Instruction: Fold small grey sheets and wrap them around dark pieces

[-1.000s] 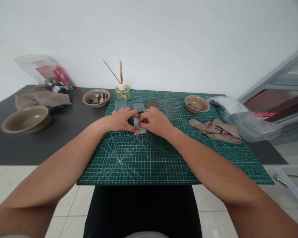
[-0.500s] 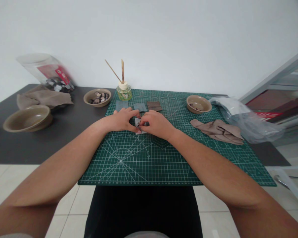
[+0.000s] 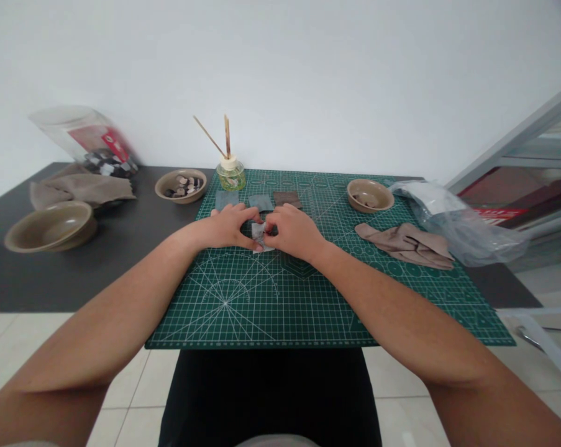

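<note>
A small light grey cloth square (image 3: 258, 233) lies on the green cutting mat (image 3: 299, 316), between my two hands. Thumb and forefinger of my left hand (image 3: 228, 227) are spread apart, with their tips at the cloth's upper and lower edges. My right hand (image 3: 296, 232) has its fingertips pinched together over the right part of the cloth. Something small and dark shows at that pinch, too hidden to name. Just beyond the hands lie two blue-grey cloth squares (image 3: 260, 202) and a brown cloth square (image 3: 287, 198).
A reed diffuser (image 3: 231, 175) stands at the mat's back left. Small pieces fill a bowl (image 3: 181, 198) beside it; another bowl (image 3: 370, 207) sits right. Farther left are a larger bowl (image 3: 47, 239), brown cloth (image 3: 84, 188) and a clear container (image 3: 61, 121). Crumpled cloth (image 3: 405, 244) and a plastic bag (image 3: 466, 226) lie right.
The fingertips of my right hand have shifted slightly right, and more of the grey cloth shows. My left hand keeps nearly the same pose. The whole view has moved a little.
</note>
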Tool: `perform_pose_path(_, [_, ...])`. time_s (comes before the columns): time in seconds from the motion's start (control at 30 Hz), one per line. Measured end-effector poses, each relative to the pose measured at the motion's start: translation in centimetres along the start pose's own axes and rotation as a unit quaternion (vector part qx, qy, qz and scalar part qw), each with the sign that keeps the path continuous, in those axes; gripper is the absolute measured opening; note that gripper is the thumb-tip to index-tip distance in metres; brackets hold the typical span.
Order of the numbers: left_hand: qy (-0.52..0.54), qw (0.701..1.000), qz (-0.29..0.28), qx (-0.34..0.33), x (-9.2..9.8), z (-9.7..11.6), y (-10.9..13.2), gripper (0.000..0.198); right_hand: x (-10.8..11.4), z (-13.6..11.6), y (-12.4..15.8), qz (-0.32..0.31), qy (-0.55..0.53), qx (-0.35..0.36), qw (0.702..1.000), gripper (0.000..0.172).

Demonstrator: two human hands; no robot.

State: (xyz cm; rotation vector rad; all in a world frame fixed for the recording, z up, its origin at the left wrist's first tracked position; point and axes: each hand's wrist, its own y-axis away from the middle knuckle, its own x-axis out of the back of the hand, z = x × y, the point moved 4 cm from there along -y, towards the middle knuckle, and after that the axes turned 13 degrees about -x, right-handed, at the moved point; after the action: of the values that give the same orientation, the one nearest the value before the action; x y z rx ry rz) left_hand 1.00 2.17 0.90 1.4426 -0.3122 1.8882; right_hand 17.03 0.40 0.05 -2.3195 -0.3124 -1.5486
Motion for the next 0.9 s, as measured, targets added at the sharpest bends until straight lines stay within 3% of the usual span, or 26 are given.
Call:
perform_pose_path(0.27, [0.003, 1.000, 0.007, 0.001, -0.1, -0.1, -0.1, 0.064, -0.2, -1.1, 0.2, -0.050, -0.031, 0.071, 0.996, 0.013])
perform_pose_path(0.7, [-0.005, 1.000, 0.009, -0.003, -0.2, -0.2, 0.0, 0.068, -0.4, 0.0, -0.5, 0.003, -0.016, -0.011, 1.000, 0.013])
perform_pose_path(0.9, [-0.003, 0.999, 0.031, -0.035, -0.3, -0.6, -0.1, 0.061, -0.2, 0.3, -0.3, -0.002, -0.081, 0.019, 0.997, 0.007])
